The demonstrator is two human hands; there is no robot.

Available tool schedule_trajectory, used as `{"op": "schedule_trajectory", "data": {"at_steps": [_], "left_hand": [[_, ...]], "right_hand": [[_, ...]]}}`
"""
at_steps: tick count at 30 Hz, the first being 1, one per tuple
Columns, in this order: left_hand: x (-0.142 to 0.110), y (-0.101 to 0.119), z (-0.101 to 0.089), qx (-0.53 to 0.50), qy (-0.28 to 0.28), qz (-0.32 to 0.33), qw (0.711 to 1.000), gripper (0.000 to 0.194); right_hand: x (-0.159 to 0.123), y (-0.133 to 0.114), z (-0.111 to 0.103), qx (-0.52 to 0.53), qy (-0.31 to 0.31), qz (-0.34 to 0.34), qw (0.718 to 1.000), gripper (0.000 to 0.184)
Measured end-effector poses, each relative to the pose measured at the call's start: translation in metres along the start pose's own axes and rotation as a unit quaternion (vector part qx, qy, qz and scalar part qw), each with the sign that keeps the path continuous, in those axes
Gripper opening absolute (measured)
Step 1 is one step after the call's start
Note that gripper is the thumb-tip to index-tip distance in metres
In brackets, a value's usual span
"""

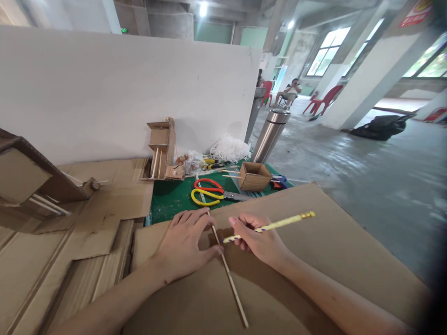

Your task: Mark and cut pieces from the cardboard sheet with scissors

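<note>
Thin wooden stick [230, 278] on cardboard sheet [321, 232], long axis 11-to-5 o'clock. Left hand [186, 237] nearer: thumb, forefinger spread apart, both touching stick's 11-o'clock half. Right hand [260, 239], 3 o'clock of stick, clamped on patterned pencil [284, 222], tip just beside stick.

the left hand [185, 242] is bare, as is the slim left forearm [115, 297] behind it. a small, dark, roundish mark [165, 281] sits on the wrist [158, 268], just behind the left hand. right of the left hand, the right hand [257, 239] and right forearm [324, 284] are also bare.
</note>
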State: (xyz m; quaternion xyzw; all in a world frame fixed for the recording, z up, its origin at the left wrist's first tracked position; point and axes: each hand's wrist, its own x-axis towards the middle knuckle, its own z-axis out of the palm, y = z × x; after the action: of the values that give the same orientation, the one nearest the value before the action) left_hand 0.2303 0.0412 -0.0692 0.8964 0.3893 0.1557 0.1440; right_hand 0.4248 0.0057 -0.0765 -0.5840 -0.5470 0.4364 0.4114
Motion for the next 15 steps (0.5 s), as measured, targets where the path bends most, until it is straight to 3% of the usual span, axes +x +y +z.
{"op": "schedule_trajectory", "data": {"at_steps": [8, 15], "left_hand": [[0.0001, 0.0002, -0.0009, -0.005, -0.008, 0.003, 1.000, 0.028], [-0.0001, -0.0022, 0.0030, 0.006, 0.020, 0.032, 0.999, 0.011]], "right_hand": [[-0.0007, -0.0007, -0.0009, -0.011, 0.023, -0.011, 1.000, 0.043], [-0.0001, -0.0023, -0.0004, -0.017, 0.021, -0.008, 1.000, 0.042]]}}
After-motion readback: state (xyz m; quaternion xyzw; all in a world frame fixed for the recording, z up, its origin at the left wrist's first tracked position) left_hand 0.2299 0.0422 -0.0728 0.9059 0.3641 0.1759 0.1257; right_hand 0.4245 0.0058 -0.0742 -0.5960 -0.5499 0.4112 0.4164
